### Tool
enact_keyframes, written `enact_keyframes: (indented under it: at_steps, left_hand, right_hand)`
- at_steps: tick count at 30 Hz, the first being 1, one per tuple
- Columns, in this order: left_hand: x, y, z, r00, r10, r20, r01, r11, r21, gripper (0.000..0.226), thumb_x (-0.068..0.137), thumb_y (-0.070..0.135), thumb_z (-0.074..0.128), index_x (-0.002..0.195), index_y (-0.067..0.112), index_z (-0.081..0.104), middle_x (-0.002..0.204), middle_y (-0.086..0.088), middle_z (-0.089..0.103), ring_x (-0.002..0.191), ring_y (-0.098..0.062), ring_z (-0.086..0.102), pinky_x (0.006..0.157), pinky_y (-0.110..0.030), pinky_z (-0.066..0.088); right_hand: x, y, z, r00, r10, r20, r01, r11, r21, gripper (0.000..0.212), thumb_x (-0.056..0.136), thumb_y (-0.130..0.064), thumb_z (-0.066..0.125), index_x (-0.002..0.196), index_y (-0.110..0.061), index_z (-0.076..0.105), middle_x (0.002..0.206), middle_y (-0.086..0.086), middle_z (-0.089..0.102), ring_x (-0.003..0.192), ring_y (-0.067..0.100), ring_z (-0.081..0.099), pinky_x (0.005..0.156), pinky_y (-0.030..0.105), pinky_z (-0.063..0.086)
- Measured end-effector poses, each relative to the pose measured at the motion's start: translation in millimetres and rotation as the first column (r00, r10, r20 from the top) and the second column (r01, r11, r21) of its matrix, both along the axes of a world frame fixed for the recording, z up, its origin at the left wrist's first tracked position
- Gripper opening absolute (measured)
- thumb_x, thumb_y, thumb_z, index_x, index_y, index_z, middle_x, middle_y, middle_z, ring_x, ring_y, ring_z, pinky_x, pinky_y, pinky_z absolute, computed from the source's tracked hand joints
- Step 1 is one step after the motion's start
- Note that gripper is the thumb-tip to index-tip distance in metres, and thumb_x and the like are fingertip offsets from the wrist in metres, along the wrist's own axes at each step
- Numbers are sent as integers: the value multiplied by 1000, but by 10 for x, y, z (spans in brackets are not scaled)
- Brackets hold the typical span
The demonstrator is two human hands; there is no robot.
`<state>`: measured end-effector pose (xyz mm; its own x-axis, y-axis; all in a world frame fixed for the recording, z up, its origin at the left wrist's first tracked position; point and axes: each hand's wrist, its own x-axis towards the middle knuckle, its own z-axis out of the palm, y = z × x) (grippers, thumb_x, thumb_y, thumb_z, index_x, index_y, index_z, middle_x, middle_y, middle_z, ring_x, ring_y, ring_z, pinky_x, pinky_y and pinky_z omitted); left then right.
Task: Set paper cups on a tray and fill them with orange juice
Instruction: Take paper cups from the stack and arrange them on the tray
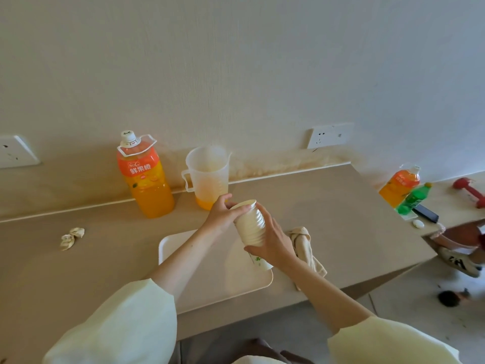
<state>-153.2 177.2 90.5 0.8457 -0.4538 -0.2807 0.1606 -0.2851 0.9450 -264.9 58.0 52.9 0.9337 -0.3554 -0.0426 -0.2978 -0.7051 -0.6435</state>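
Note:
A stack of white paper cups (250,228) hangs tilted above the cream tray (210,279) on the counter. My right hand (273,244) grips the lower part of the stack from the right. My left hand (223,214) pinches the rim of the top cup. Behind them stands a large orange juice bottle (144,177) with its cap on. To its right is a clear plastic jug (207,174) with a little juice at the bottom. Nothing stands on the tray surface that I can see.
A crumpled cloth (304,245) lies right of the tray. Crumpled paper (72,236) sits at the left. On a lower surface at the right are a second orange bottle (399,183), a green bottle (413,198), a phone (426,214) and a red dumbbell (469,190).

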Motion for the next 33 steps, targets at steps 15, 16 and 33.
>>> enact_keyframes:
  at_steps: [15,16,33]
  left_hand:
    - [86,-139,195,906,314,283,-316,948,-38,82,77,47,73,141,14,34,111,-1,56,99,-15,58,84,-30,50]
    - [106,-130,195,897,351,270,-349,935,-54,85,73,51,70,141,14,35,113,-1,56,102,-17,58,88,-35,50]
    - [-26,-355,-794,926,42,374,-174,929,327,87,76,26,79,145,6,29,139,-13,39,128,-27,41,96,-30,36]
  right_hand:
    - [-174,-339,-139,999,-35,-32,36,999,0,105,70,-31,79,146,-47,8,135,-7,45,123,16,45,81,33,46]
    - [-179,-370,-147,997,-56,-45,56,998,-3,104,73,-32,78,148,-44,8,136,-5,45,123,18,46,80,32,41]
    - [-345,-744,-373,979,-195,-62,203,963,175,101,72,-32,77,148,-43,10,139,-7,39,124,26,38,94,50,45]
